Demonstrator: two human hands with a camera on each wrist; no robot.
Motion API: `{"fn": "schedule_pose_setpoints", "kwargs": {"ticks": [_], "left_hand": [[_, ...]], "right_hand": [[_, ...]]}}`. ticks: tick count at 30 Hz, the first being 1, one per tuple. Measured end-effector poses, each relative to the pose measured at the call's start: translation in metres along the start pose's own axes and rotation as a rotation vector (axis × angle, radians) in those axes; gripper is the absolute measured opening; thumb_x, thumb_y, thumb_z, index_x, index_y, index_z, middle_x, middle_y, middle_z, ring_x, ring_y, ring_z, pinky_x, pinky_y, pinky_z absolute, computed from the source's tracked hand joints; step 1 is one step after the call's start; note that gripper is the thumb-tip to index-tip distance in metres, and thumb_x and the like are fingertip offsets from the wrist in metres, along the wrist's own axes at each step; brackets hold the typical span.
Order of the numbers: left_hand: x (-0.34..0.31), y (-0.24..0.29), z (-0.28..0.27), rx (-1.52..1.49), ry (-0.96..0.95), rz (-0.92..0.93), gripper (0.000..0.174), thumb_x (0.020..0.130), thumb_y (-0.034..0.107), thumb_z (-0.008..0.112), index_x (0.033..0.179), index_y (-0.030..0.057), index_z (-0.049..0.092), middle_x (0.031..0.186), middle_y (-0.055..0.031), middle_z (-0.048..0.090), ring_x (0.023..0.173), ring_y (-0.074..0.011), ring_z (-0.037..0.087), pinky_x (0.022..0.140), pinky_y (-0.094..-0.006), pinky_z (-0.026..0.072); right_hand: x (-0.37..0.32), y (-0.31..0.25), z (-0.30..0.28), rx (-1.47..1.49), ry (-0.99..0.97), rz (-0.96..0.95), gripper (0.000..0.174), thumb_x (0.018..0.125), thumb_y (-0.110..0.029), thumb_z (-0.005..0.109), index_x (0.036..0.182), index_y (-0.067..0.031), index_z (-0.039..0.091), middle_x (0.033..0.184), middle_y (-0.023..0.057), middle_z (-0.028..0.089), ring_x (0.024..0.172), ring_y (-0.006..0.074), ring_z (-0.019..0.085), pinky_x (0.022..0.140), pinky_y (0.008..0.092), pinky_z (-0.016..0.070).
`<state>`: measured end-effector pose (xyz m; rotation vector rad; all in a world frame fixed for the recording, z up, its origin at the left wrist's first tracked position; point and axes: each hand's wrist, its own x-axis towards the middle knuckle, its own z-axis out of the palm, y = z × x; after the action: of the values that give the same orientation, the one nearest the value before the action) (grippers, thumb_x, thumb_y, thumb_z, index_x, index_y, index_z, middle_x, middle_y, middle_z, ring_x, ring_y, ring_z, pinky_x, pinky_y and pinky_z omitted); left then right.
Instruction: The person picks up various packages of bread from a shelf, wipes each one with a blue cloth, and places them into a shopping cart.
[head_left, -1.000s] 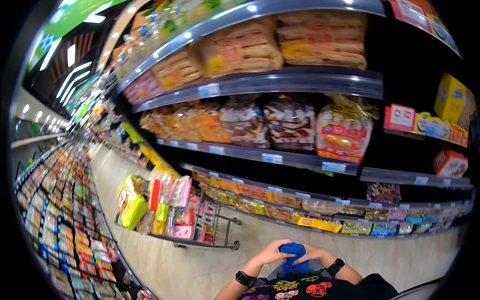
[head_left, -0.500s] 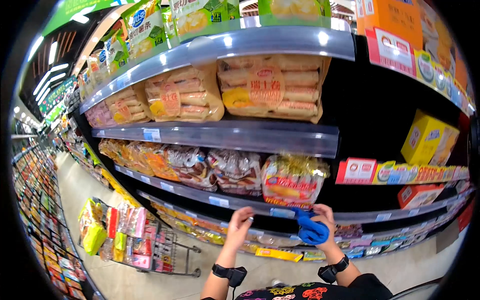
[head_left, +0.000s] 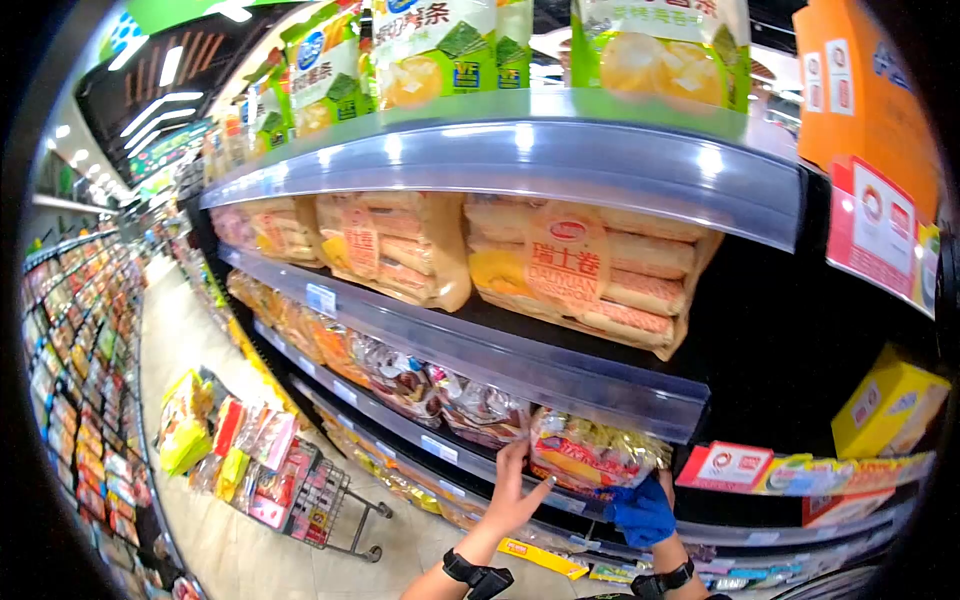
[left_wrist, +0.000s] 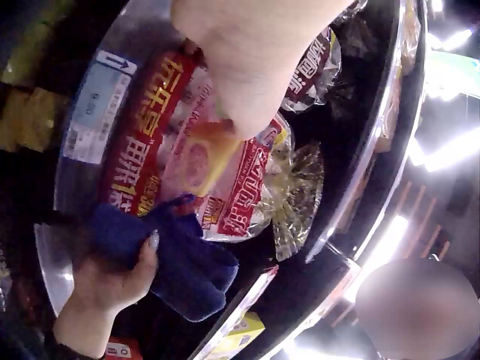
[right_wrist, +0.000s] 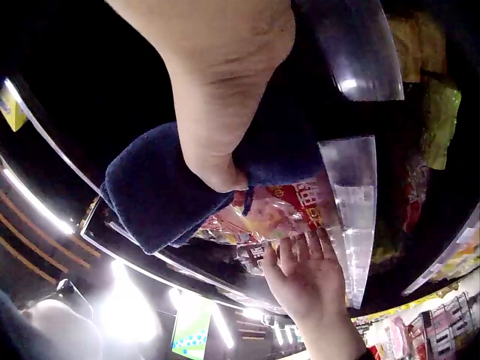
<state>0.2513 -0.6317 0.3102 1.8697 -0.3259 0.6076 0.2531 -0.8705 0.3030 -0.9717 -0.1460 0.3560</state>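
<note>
At the shelf's (left_wrist: 131, 45) front edge, the blue cloth (left_wrist: 187, 262) hides most fingers of the right hand (left_wrist: 105, 289) and part of the red-printed bag (left_wrist: 195, 154). The left wrist view's top cuts off the left hand (left_wrist: 255, 67); print on the goods (head_left: 265, 435) in the cart (head_left: 325, 500) is too small to read.

blue cloth (head_left: 640, 513) beside red-labelled bag (head_left: 588, 452)
</note>
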Motion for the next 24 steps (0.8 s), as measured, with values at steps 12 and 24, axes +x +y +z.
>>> {"fn": "schedule_pose_setpoints", "kwargs": {"ticks": [12, 24], "left_hand": [[0.002, -0.016, 0.039, 0.0, 0.313, -0.087, 0.047, 0.087, 0.026, 0.045, 0.124, -0.0007, 0.034, 0.113, -0.0159, 0.037, 0.109, -0.0279, 0.038, 0.095, -0.0346, 0.0291], [-0.042, 0.009, 0.054, -0.083, 0.427, -0.194, 0.054, 0.086, 0.036, 0.048, 0.124, -0.0001, 0.036, 0.123, -0.0172, 0.036, 0.12, -0.0306, 0.033, 0.101, -0.0368, 0.0244]], "right_hand": [[-0.003, 0.016, -0.029, -1.211, 0.108, -0.558, 0.076, 0.067, -0.033, 0.071, 0.125, -0.0002, 0.035, 0.117, 0.0191, 0.049, 0.107, 0.0346, 0.048, 0.09, 0.0464, 0.0367], [0.002, 0.012, -0.041, -1.159, 0.036, -0.66, 0.076, 0.066, -0.029, 0.071, 0.127, -0.0009, 0.035, 0.118, 0.0154, 0.049, 0.108, 0.0302, 0.048, 0.091, 0.0437, 0.0377]]}}
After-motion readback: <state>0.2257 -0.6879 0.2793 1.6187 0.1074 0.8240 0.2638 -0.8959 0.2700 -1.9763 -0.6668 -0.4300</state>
